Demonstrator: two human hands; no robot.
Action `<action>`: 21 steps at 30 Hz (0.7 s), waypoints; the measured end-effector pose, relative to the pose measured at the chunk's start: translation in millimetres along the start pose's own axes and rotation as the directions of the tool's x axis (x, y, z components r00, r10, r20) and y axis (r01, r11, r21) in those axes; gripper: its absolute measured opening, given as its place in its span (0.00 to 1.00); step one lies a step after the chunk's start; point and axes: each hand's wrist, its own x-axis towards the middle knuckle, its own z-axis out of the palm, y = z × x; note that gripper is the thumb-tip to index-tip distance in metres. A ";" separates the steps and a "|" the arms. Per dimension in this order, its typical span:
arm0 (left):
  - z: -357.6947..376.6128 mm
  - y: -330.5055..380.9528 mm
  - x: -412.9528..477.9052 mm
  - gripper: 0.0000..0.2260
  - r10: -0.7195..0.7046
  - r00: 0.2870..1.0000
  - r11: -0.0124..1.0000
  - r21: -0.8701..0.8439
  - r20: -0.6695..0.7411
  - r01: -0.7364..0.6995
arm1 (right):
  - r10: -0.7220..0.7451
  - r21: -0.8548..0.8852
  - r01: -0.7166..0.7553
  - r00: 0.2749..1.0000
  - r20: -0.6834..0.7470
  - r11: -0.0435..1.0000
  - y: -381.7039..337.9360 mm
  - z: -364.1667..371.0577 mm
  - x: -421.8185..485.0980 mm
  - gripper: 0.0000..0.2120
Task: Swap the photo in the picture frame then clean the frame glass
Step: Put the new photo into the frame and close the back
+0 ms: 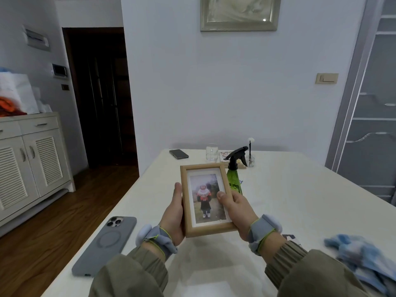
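A light wooden picture frame [204,168] is held upright above the white table [300,200], glass side toward me. It shows a photo [206,198] of a small figure in red and black. My left hand [173,213] grips the frame's left edge. My right hand [235,211] grips the right edge, thumb lying on the glass. A green spray bottle [234,179] with a black trigger stands just behind the frame. A blue cloth [364,258] lies on the table at the right.
A grey phone [105,245] lies face down near the table's left edge. At the far end are a dark phone [179,153], a drinking glass [212,152], a small vase [250,155] and a printed card [224,154]. A white cabinet [32,159] stands at the left.
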 end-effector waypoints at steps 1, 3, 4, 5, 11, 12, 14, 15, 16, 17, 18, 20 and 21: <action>0.3 -1.2 -0.8 0.30 0.014 1.000 1.000 -0.002 0.008 -0.014 | -0.008 -0.008 0.008 1.000 -0.003 1.000 0.3 -0.2 -0.4 0.07; 1.8 -3.7 -2.7 0.23 0.084 0.996 0.996 0.036 0.012 -0.084 | -0.020 -0.022 0.020 1.000 -0.016 1.000 -0.1 -1.7 -0.5 0.08; 3.0 -5.0 -2.5 0.19 0.122 0.993 0.991 0.058 0.011 -0.122 | -0.026 -0.025 0.025 0.999 -0.022 0.999 -1.1 -2.4 -0.4 0.08; 3.4 -6.3 -2.2 0.16 0.147 0.989 0.986 0.076 0.003 -0.146 | -0.032 -0.022 0.032 0.999 -0.027 0.999 -1.8 -2.8 -0.1 0.08; 5.8 -9.9 5.7 0.11 0.267 0.959 0.949 0.199 -0.090 -0.246 | 0.011 -0.048 -0.013 0.999 -0.031 0.999 0.3 -0.5 4.8 0.14; 5.9 -10.7 9.3 0.10 0.281 0.954 0.941 0.223 -0.104 -0.253 | 0.029 -0.070 -0.031 0.999 -0.027 0.997 1.1 -1.0 6.7 0.14; 7.0 -12.4 15.4 0.10 0.290 0.949 0.935 0.247 -0.120 -0.254 | 0.046 -0.119 -0.049 0.999 -0.024 0.992 2.1 -2.4 10.9 0.15; 8.1 -12.0 17.6 0.10 0.290 0.949 0.934 0.252 -0.124 -0.253 | 0.043 -0.144 -0.047 0.998 -0.036 0.988 1.8 -3.1 14.3 0.15; 8.7 -12.2 17.4 0.09 0.293 0.948 0.933 0.253 -0.124 -0.255 | 0.029 -0.168 -0.039 0.998 -0.061 0.985 0.7 -3.8 16.2 0.16; 8.1 -12.8 19.5 0.09 0.296 0.947 0.933 0.252 -0.125 -0.259 | 0.004 -0.197 -0.025 0.994 -0.107 0.980 -0.1 -5.6 20.6 0.17; 6.9 -13.5 22.1 0.08 0.302 0.945 0.931 0.250 -0.126 -0.264 | -0.027 -0.238 -0.015 0.985 -0.170 0.971 -0.9 -8.2 26.9 0.20; 4.3 -13.9 25.8 0.08 0.303 0.944 0.932 0.246 -0.130 -0.265 | -0.103 -0.335 0.001 0.952 -0.287 0.942 -2.7 -16.5 42.6 0.28; 2.6 -14.5 27.8 0.10 0.304 0.943 0.932 0.248 -0.135 -0.265 | -0.135 -0.377 0.006 0.939 -0.318 0.926 -4.3 -20.9 50.6 0.32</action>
